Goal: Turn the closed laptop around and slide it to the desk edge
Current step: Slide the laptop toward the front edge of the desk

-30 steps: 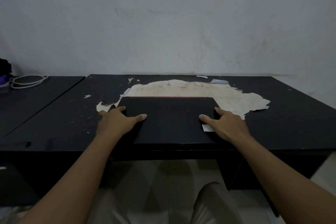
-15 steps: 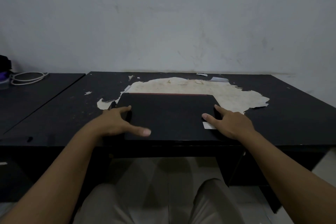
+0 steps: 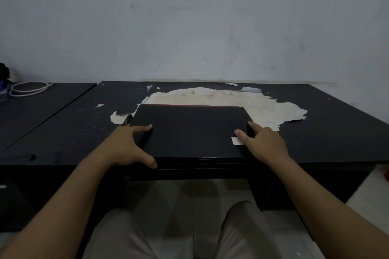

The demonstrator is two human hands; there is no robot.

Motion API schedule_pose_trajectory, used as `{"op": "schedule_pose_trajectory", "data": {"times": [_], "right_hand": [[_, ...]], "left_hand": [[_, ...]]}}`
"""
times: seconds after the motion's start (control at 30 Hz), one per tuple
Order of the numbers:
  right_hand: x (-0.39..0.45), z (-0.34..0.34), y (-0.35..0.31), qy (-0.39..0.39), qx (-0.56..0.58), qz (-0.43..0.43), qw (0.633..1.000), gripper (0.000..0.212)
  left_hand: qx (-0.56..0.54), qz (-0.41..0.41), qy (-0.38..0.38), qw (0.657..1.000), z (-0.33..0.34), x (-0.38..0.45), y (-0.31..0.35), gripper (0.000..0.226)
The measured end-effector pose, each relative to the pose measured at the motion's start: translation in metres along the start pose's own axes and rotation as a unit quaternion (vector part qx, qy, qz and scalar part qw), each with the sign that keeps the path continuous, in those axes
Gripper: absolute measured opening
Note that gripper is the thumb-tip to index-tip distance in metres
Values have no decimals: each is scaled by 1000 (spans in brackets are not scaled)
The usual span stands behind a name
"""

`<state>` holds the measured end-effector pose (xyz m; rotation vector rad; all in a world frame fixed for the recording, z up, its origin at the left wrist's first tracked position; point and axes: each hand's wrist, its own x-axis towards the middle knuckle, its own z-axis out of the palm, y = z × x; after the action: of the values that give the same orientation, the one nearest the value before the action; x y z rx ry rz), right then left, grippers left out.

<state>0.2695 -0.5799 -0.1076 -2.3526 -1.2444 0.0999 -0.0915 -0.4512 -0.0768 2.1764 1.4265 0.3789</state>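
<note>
A closed black laptop (image 3: 193,130) lies flat on the dark desk (image 3: 328,132), its front side level with the desk's near edge and a thin red strip along its far side. A small white sticker (image 3: 236,140) marks its lid at the right. My left hand (image 3: 128,145) grips the laptop's near-left corner, fingers spread on the lid and thumb down over the front edge. My right hand (image 3: 263,142) rests on the right side, thumb on the lid by the sticker and fingers along the right edge.
The desk's black surface has peeled away in a large pale patch (image 3: 252,103) behind the laptop. A second dark desk (image 3: 42,107) adjoins at the left, carrying a coiled white cable (image 3: 29,88). A pale wall stands right behind. My legs show below the desk edge.
My left hand has slid back along the lid to the near-left corner, thumb dropping over the front edge. The laptop and my right hand have barely moved.
</note>
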Motion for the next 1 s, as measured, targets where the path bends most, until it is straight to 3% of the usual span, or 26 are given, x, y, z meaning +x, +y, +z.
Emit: {"op": "schedule_pose_trajectory", "data": {"times": [0.13,0.4,0.47,0.63,0.77,1.0], "right_hand": [[-6,4,-5,21,20,9,1000,75],[-30,11,-5,106,68,2,992,68],[-43,15,0,99,59,-30,993,76],[-61,4,25,-6,135,-98,986,97],[-61,5,33,37,146,-145,978,86],[-60,10,35,59,138,-159,976,87]], "left_hand": [[21,13,17,1000,3,-2,-5,126],[-50,77,80,992,20,-16,-27,107],[-52,94,93,990,27,-21,-33,102],[-43,115,94,988,36,-23,-38,87],[-38,121,98,987,39,-21,-41,86],[-37,133,123,983,45,-23,-45,85]]}}
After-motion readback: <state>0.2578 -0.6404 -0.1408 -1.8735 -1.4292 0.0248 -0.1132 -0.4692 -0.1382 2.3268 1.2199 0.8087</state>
